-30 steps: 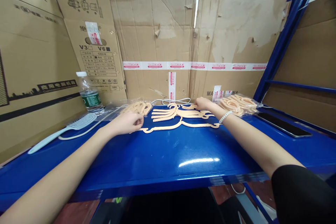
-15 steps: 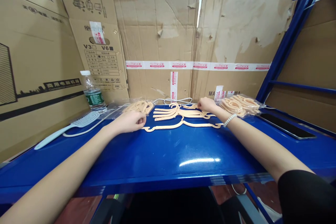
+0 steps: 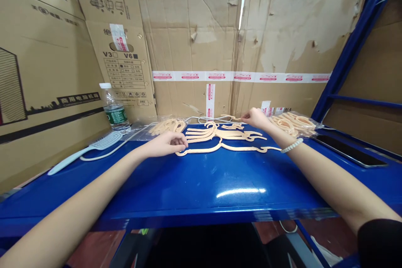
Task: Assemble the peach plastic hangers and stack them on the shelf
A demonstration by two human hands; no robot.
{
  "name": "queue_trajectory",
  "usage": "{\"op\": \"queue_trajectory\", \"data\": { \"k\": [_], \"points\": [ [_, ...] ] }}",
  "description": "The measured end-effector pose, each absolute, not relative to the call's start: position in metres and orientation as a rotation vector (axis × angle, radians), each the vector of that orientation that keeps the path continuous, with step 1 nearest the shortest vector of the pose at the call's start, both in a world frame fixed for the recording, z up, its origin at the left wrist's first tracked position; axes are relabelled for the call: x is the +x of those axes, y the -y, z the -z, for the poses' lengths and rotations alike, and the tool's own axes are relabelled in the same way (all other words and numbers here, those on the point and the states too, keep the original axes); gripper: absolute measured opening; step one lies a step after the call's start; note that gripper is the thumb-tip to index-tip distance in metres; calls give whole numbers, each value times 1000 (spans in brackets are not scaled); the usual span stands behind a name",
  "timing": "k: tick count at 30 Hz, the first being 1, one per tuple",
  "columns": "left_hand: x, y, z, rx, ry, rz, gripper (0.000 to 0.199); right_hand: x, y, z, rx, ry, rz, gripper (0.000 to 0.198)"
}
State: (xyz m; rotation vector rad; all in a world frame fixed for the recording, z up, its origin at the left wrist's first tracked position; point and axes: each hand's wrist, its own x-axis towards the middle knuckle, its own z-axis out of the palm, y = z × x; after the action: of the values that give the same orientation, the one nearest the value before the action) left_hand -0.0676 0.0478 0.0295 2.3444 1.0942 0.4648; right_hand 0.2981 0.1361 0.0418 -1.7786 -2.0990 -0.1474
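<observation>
My left hand (image 3: 169, 144) is at the left end of a wide beige plastic clothes hanger (image 3: 205, 149) lying on the blue shelf. Its fingers are loosely curled and apart, by the hanger's end and the tips of the stacked beige hanger arms (image 3: 199, 134); whether they touch is unclear. My right hand (image 3: 256, 118), with a beaded bracelet on the wrist, pinches a thin beige hanger piece (image 3: 229, 117), raised off the shelf at the back. Small loose beige pieces (image 3: 233, 126) lie below it, behind more long beige hanger parts (image 3: 232, 135).
Bagged beige parts lie at left (image 3: 168, 126) and right (image 3: 293, 124). A water bottle (image 3: 116, 114), a pale blue hairbrush (image 3: 103, 141) and a white cable (image 3: 100, 157) are on the left. A phone (image 3: 350, 150) lies right. Cardboard (image 3: 191, 50) walls the back.
My right hand has risen, lifting a thin beige piece from the shelf. My left hand has shifted right toward the hanger's end, its fingers loosening from a fist. The view has tilted slightly.
</observation>
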Motion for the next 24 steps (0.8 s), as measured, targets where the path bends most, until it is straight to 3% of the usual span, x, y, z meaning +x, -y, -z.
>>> {"op": "queue_trajectory", "data": {
  "k": [2,8,12,17,20,22,24],
  "points": [
    [-60,-44,-28,2195,-1037,-541,26,289,-129,-45,-1654,2018,-60,26],
    [-31,-32,-16,1832,-1028,-815,36,230,-88,-43,-1026,1853,-1144,28],
    [-17,-25,-7,1640,-973,-939,36,194,-56,-30,-889,1907,-1438,32],
    [-17,-23,-5,1639,-938,-950,33,190,-52,-27,-899,2182,-1217,34],
    [-21,-26,-6,1592,-917,-960,31,217,-74,-38,-1029,2254,-709,34],
    [-23,-30,-6,1538,-914,-1009,29,239,-92,-42,-1178,2227,-307,24],
    [-27,-34,-6,1471,-926,-1075,26,257,-107,-41,-1306,2314,-155,14]
  ]
}}
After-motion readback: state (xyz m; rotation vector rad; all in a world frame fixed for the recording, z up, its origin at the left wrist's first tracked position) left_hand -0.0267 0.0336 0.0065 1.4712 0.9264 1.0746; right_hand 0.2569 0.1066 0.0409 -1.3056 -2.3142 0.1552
